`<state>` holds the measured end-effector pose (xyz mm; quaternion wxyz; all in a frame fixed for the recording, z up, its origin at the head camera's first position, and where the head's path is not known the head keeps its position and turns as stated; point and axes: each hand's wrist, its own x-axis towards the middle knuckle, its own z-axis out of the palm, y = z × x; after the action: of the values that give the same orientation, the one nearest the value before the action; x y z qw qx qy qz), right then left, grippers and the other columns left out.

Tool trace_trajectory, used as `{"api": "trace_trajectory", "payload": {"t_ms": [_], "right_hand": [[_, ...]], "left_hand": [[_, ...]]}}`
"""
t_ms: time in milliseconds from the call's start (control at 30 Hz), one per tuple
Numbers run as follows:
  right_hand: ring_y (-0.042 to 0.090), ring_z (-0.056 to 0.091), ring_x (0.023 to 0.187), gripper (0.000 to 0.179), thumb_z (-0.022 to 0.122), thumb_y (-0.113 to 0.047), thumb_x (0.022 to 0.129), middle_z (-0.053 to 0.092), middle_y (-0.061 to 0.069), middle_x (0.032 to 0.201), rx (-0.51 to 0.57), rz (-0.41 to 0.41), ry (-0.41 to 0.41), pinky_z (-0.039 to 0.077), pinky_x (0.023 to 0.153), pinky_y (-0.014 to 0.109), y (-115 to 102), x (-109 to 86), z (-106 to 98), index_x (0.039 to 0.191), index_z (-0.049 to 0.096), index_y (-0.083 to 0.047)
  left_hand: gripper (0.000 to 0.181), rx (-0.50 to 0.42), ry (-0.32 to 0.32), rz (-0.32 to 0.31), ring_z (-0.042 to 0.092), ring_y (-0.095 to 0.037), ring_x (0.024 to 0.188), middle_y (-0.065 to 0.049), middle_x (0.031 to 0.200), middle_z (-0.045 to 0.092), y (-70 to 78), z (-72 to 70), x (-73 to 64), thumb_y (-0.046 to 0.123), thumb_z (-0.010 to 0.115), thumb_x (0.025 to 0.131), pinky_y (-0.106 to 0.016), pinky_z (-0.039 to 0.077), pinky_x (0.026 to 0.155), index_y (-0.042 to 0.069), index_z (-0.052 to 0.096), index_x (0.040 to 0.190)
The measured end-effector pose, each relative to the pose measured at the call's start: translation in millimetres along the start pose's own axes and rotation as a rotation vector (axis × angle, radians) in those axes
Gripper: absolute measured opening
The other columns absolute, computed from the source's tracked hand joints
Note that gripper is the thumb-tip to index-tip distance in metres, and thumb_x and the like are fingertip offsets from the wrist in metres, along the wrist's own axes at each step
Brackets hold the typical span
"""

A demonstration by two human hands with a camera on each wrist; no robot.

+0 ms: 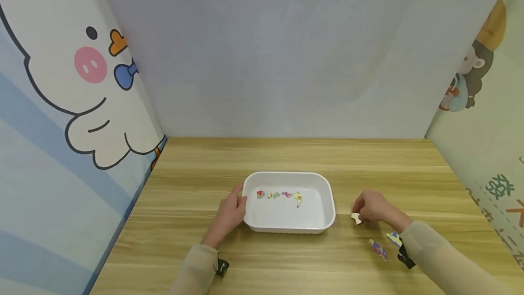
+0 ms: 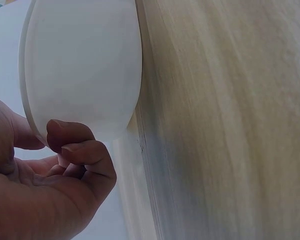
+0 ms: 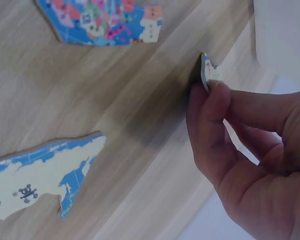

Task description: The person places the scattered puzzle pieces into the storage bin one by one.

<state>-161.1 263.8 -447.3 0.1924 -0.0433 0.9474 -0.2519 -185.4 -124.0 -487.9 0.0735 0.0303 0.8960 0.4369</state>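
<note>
A white plastic tray sits on the wooden table with several small colourful map puzzle pieces in a row inside it. My left hand grips the tray's left rim, thumb on top and fingers curled beneath, as the left wrist view shows. To the right of the tray, my right hand pinches a small pale puzzle piece between thumb and fingers. In the right wrist view that piece stands tilted on edge, just above or touching the table; I cannot tell which.
Near my right forearm lie a purple-and-red puzzle piece and a cream-and-blue puzzle piece, partly beside the black wrist strap. A plain pale wall rises behind the wooden table, with printed cloths at both sides.
</note>
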Motion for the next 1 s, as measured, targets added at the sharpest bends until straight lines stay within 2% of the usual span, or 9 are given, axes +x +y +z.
{"api": "trace_trajectory", "payload": {"t_ms": [100,333,567,733,1000], "right_hand": [[0.015,0.060,0.053,0.022,0.057,0.011,0.063,0.067,0.008,0.073,0.040,-0.004,-0.023,0.049,0.049,0.026,0,0.3,-1,0.078,0.070,0.002],[0.014,0.059,0.053,0.023,0.056,0.010,0.065,0.068,0.007,0.075,0.058,0.027,-0.032,0.049,0.048,0.027,-1,1.7,-5,0.080,0.071,0.000],[0.012,0.052,0.053,0.026,0.051,0.010,0.065,0.062,0.006,0.073,0.046,-0.002,-0.024,0.043,0.045,0.023,-2,3.2,-12,0.083,0.068,0.002],[0.012,0.048,0.055,0.030,0.047,0.011,0.064,0.060,0.008,0.077,0.052,-0.004,-0.056,0.039,0.046,0.021,-6,5.5,-18,0.086,0.066,0.003],[0.015,0.052,0.057,0.032,0.048,0.011,0.065,0.061,0.009,0.078,0.091,-0.021,-0.090,0.036,0.045,0.020,-18,7.9,-30,0.091,0.066,0.005]], "left_hand": [[0.043,-0.002,-0.002,0.004,0.052,-0.014,0.061,-0.006,0.074,0.057,0.1,-0.8,0.4,0.017,0.046,0.096,-0.027,0.044,0.053,0.007,0.042,0.138],[0.043,-0.012,-0.016,0.004,0.051,-0.014,0.059,-0.005,0.073,0.056,2.2,-3.1,0.0,0.018,0.046,0.096,-0.027,0.043,0.052,0.008,0.041,0.138],[0.043,-0.014,-0.015,-0.004,0.051,-0.014,0.059,-0.005,0.073,0.056,0.5,-2.1,-0.6,0.018,0.046,0.096,-0.027,0.043,0.052,0.009,0.041,0.138],[0.043,-0.002,-0.012,0.003,0.050,-0.014,0.058,-0.005,0.072,0.055,0.3,-1.3,-2.2,0.018,0.047,0.096,-0.026,0.042,0.051,0.008,0.042,0.138],[0.043,-0.006,-0.011,0.001,0.050,-0.014,0.058,-0.005,0.072,0.055,2.1,-3.6,-1.7,0.016,0.047,0.096,-0.026,0.042,0.051,0.008,0.042,0.138]]}}
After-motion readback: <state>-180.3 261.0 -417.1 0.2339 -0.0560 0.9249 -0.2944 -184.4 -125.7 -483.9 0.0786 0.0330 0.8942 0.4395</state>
